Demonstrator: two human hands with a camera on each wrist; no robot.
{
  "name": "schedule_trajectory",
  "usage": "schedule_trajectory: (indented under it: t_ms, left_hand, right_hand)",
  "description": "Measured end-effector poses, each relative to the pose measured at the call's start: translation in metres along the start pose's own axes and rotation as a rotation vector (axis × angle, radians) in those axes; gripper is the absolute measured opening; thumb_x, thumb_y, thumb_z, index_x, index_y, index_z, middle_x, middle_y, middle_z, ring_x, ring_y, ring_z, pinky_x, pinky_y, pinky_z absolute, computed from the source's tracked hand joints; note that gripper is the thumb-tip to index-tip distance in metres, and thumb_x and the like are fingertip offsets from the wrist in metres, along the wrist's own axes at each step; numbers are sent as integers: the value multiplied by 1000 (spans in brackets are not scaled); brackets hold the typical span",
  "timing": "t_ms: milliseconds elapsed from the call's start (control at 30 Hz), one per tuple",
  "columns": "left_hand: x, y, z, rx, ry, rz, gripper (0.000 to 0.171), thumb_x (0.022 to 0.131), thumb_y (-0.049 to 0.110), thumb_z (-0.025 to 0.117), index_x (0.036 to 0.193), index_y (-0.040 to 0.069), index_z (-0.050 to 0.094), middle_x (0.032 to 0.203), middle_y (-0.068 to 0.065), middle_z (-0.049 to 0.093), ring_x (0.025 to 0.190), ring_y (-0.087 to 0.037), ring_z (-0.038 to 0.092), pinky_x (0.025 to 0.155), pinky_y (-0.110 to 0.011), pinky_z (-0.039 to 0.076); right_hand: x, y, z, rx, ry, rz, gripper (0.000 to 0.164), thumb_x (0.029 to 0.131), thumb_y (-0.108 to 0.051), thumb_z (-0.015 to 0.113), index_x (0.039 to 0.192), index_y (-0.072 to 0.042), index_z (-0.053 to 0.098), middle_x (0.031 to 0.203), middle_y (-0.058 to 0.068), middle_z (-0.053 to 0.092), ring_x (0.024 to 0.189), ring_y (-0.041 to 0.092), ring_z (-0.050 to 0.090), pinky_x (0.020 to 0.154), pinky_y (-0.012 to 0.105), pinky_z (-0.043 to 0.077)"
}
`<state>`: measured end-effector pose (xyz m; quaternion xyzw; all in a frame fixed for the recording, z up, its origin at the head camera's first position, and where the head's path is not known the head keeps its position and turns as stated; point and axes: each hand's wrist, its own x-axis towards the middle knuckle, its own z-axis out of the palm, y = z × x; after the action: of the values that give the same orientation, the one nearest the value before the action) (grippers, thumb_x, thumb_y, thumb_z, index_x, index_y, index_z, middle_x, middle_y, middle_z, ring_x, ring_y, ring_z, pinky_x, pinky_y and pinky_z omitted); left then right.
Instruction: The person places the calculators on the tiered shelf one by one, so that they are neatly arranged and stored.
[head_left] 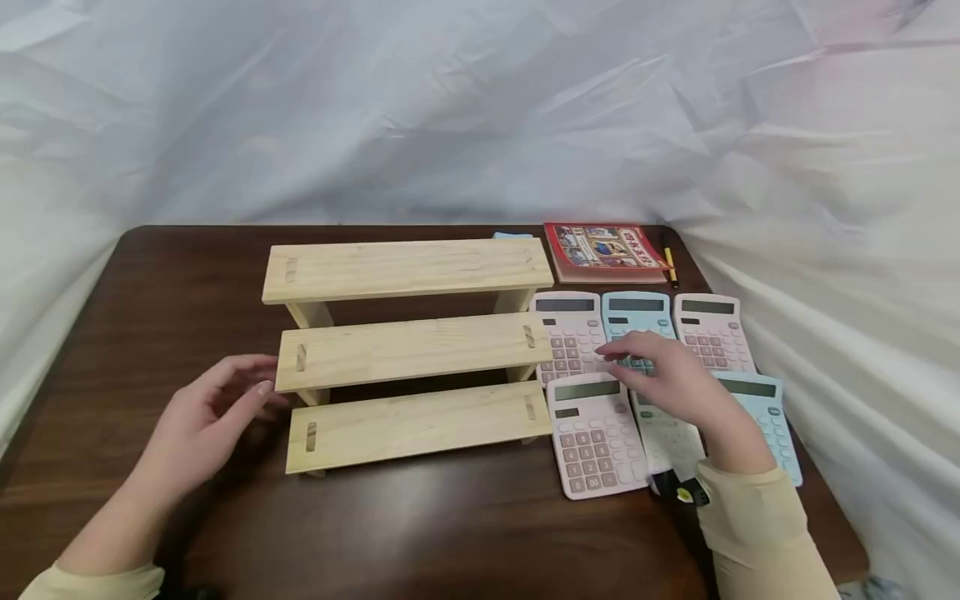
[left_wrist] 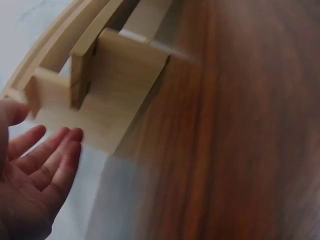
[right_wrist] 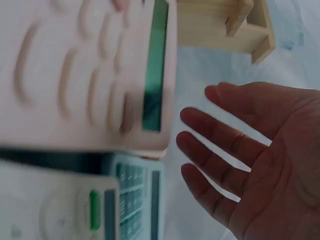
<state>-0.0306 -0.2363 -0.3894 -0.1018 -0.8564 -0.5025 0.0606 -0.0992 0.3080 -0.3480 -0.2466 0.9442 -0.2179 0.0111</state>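
Observation:
A three-tier wooden shelf of pale boards stands in the middle of the dark table. At its left end is my left hand, fingers relaxed near the middle and lower boards; the left wrist view shows this hand with nothing in its palm. My right hand hovers over a group of pink, blue and white calculators to the right of the shelf, its fingers loosely extended. Nearest below it are a blue calculator and a pink calculator. In the right wrist view the right hand holds nothing.
Behind the calculators lies a red-covered book, with a yellow and black pen beside it. Another pink calculator and a blue one lie at the right edge. White plastic sheeting hangs around the table.

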Motion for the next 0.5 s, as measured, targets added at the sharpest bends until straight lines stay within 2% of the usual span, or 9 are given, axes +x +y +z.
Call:
schedule_trajectory:
  t_ms: [167,300,400,500]
  left_hand:
    - [-1,-4,13,-319,-49,-92,37,100,2,50,136,3,42,113,-11,59,84,-21,64,62,-34,56]
    - [-3,-8,19,-369,-88,-115,41,96,1,57,135,4,43,111,-15,55,90,-17,64,67,-30,56]
    - [-4,-11,21,-386,-136,-81,45,94,-2,60,135,2,43,114,-17,54,96,-15,64,72,-26,55]
    - [-3,-14,21,-465,-179,-47,52,91,-9,60,138,1,40,116,-19,51,96,-17,63,75,-25,54]
  right_hand:
    - [2,17,5,91,-99,93,26,89,-20,72,115,-20,68,102,-7,66,93,14,61,81,43,51]
    - [1,26,12,156,-191,136,26,89,-22,72,114,-22,68,102,-10,65,91,10,60,81,37,51]
    - [1,29,15,179,-213,154,23,88,-20,73,110,-25,69,102,-11,66,90,10,60,79,33,51]
    - [0,31,15,182,-222,171,19,88,-18,72,106,-26,70,100,-10,66,89,12,60,78,34,50]
